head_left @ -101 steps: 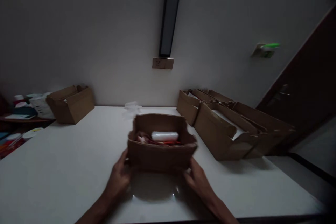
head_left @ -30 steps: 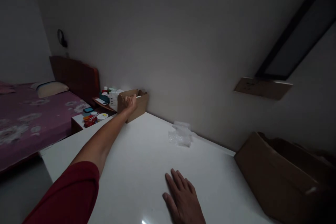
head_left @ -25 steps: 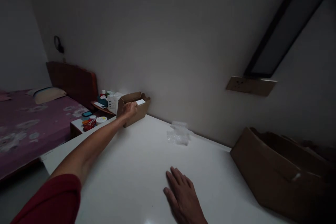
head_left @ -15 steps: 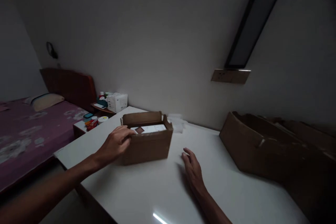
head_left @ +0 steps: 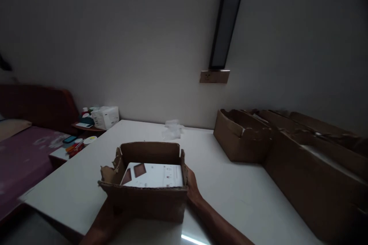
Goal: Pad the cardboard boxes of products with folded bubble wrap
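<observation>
An open-topped cardboard box (head_left: pixel 149 203) with torn flaps is close in front of me, between my hands. Inside it lies a white printed box (head_left: pixel 161 174) with brown squares on its face. My right hand (head_left: pixel 192 185) is pressed round the right wall of the cardboard box, its fingertips hidden behind it. In dark shadow, my left hand (head_left: pixel 112 211) grips the lower left of the same box, most of its fingers out of sight. Whether the box's underside touches the white table (head_left: pixel 224 195) I cannot tell.
Several open cardboard boxes (head_left: pixel 244 141) line the table's right side. Crumpled clear plastic (head_left: pixel 172 129) lies near the wall. To the left are a bedside stand with a white carton (head_left: pixel 106 117), small items and a bed (head_left: pixel 25 149). A socket panel (head_left: pixel 214 77) is on the wall.
The cardboard box has come nearer to me and tips to show its inside. My right hand went from free above the table to its right wall; my left left its top rim for lower down.
</observation>
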Demonstrator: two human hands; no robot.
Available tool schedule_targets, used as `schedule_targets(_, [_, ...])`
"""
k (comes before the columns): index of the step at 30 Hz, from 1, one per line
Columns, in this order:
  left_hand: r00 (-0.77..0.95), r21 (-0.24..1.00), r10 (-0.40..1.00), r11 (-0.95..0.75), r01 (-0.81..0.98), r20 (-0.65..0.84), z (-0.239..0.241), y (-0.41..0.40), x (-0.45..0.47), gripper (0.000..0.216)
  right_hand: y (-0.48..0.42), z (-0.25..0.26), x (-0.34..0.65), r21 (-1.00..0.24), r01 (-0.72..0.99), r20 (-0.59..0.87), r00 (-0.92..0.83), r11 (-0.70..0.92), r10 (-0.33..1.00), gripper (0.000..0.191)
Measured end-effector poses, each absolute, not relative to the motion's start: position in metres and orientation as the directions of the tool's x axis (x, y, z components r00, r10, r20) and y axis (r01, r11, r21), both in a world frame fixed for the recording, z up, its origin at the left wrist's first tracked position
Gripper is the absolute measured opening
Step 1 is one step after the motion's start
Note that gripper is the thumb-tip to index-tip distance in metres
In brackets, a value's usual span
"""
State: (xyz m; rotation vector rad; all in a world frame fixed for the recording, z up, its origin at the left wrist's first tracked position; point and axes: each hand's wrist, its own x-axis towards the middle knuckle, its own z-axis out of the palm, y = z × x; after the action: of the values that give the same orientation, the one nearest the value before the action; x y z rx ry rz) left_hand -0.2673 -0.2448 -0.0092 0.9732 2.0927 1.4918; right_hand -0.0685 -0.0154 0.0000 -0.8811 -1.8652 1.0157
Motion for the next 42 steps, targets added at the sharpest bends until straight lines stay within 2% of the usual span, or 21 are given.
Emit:
schedule_targets(4, [-0.737, 0.923, 0.667, 0.208, 0.323, 0.107, 0.006, -0.226, -0.284, 0.071, 0.011, 0.007, -0.099, -0.759, 0.383, 0.359, -0.428, 0.527, 0.829, 0.028])
schedule_targets(8, [-0.743, 0.897, 0.648, 0.213, 0.387, 0.167, 0.015, -0.203, -0.301, 0.071, 0.063, 0.016, -0.126, -0.681, 0.54, 0.349, -0.355, 0.495, 0.868, 0.04])
schedule_targets(12, [-0.778, 0.866, 0.596, 0.264, 0.425, 0.2, -0.004, -0.186, -0.311, 0.076, 0.125, 0.016, -0.138, -0.658, 0.579, 0.34, -0.342, 0.481, 0.876, 0.041])
schedule_targets(15, [-0.778, 0.826, 0.576, 0.291, 0.483, 0.252, -0.015, -0.178, -0.316, 0.077, 0.158, 0.01, -0.146, -0.682, 0.518, 0.343, -0.398, 0.517, 0.851, 0.038])
schedule_targets(18, [-0.768, 0.801, 0.569, 0.291, 0.523, 0.295, -0.016, -0.175, -0.317, 0.078, 0.176, 0.005, -0.154, -0.764, 0.418, 0.346, -0.378, 0.491, 0.859, 0.029])
schedule_targets(20, [-0.773, 0.798, 0.566, 0.304, 0.52, 0.288, -0.014, -0.175, -0.316, 0.078, 0.184, 0.004, -0.155, -0.838, 0.339, 0.331, -0.306, 0.427, 0.893, 0.021])
schedule_targets(24, [-0.788, 0.8, 0.563, 0.339, 0.495, 0.248, -0.007, -0.177, -0.312, 0.072, 0.199, 0.008, -0.14, -0.967, 0.136, 0.203, -0.105, 0.216, 0.974, 0.031])
schedule_targets(27, [-0.786, 0.815, 0.579, 0.335, 0.473, 0.218, -0.002, -0.179, -0.31, 0.071, 0.206, 0.012, -0.116, -0.996, -0.02, 0.083, -0.027, 0.082, 0.996, 0.034])
schedule_targets(31, [-0.757, 0.857, 0.622, 0.264, 0.442, 0.199, 0.002, -0.181, -0.311, 0.069, 0.195, 0.013, -0.088, -0.988, -0.151, 0.022, -0.052, 0.013, 0.998, 0.032])
schedule_targets(35, [-0.716, 0.881, 0.679, 0.229, 0.414, 0.16, 0.0, -0.183, -0.318, 0.071, 0.173, 0.009, -0.068, -0.984, -0.176, 0.04, -0.127, 0.017, 0.991, 0.029])
schedule_targets(42, [-0.704, 0.885, 0.688, 0.204, 0.419, 0.175, -0.004, -0.184, -0.324, 0.074, 0.145, 0.009, -0.029, -0.998, -0.045, 0.061, -0.264, 0.051, 0.963, 0.023])
